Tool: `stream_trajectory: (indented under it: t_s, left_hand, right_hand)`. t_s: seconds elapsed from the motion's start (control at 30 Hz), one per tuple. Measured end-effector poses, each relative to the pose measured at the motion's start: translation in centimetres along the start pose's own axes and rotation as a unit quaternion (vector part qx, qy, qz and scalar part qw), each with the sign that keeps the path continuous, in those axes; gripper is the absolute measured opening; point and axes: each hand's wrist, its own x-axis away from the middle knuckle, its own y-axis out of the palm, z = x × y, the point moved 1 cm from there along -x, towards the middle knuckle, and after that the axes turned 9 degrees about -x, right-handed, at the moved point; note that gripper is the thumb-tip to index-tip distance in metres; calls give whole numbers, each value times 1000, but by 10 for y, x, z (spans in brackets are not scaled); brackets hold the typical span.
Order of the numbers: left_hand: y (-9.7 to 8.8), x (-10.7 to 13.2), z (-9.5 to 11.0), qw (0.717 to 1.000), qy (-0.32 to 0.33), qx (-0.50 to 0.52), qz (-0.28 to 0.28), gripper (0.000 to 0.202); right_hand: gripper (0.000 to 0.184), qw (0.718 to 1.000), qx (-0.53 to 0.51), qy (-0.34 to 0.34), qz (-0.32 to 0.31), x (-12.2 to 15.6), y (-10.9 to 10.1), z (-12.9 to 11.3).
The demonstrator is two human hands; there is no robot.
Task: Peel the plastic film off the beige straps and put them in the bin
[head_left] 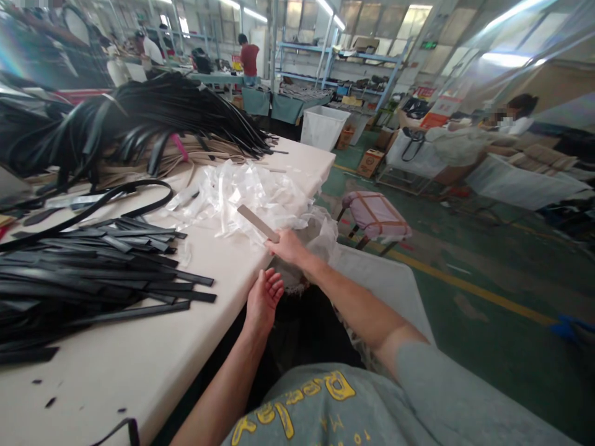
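A flat, straight strip of taupe-grey material (255, 222) is held near one end by the right hand (289, 248), pinched between thumb and fingers. Its free end is pointed away from the body, over a loose heap of crumpled, translucent white film strips (246, 186) spread near the far corner of a pale cream bench (116, 365). The left hand (266, 294) is held at the bench's edge, palm turned upward, its fingers loosely curled and partly spread; whether the edge is touched cannot be told.

To the left of the hands, a pile of short, flat black strips (93, 266) is laid on the bench, their ends fanned toward the hands. Behind it, a long black strap (160, 184) is bent into a loop. Farther back, a thick bundle of long, glossy black straps (171, 105) is stacked on beige straps (204, 148). Small black scraps (50, 402) are scattered on the near part of the bench.

Beyond the right forearm, a stool with a pinkish padded seat (375, 214) is set on the green floor (465, 254). In the background, a person in a red shirt (250, 59) is seen standing near blue metal shelving (357, 56).
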Motion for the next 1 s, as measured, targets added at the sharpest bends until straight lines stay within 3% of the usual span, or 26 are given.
stream_trajectory:
  t_s: [0.17, 0.37, 0.57, 0.77, 0.87, 1.0]
  left_hand:
    - [4, -1, -1, 997, 33, -27, -63, 33]
    - [2, 6, -22, 986, 6, -117, -122, 37]
    - [5, 14, -40, 981, 3, -133, -140, 31]
    - [10, 21, -45, 965, 33, -220, -138, 31]
    - [9, 21, -43, 967, 31, -224, -118, 34]
    - [7, 19, -38, 973, 15, -211, -94, 35]
  right_hand:
    - [20, 998, 35, -47, -23, 61, -10, 7]
    - [14, 996, 91, -18, -17, 116, -17, 29]
    - [15, 996, 84, -11, -2, 145, -26, 44]
    - [16, 998, 67, -2, -17, 157, -33, 51]
    - [34, 999, 35, 3, -3, 166, -54, 57]
    - [60, 998, -55, -12, 24, 195, -107, 68]
